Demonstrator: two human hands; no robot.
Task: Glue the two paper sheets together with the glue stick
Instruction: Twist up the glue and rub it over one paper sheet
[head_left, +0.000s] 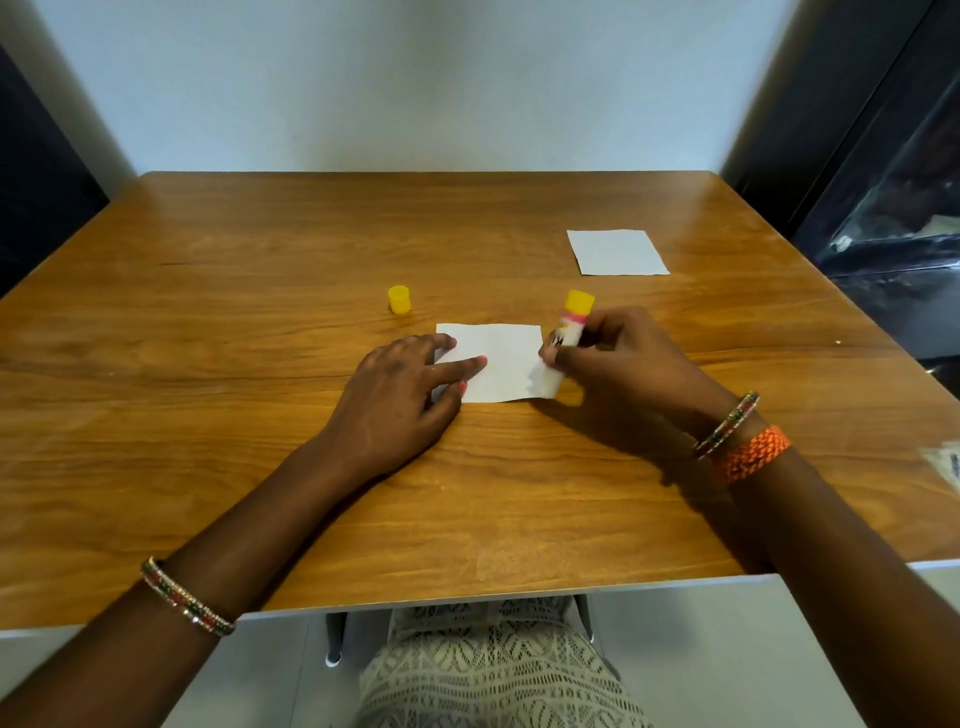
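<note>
Left hand presses flat on the light, flimsy paper sheet, anchoring it, while right hand grips the rigid glue stick mid-barrel.

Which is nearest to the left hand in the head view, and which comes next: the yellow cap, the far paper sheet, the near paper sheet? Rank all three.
Measured from the left hand:
1. Near paper sheet, under its fingers.
2. Yellow cap, standing just beyond the hand.
3. Far paper sheet, far right of the table.
</note>
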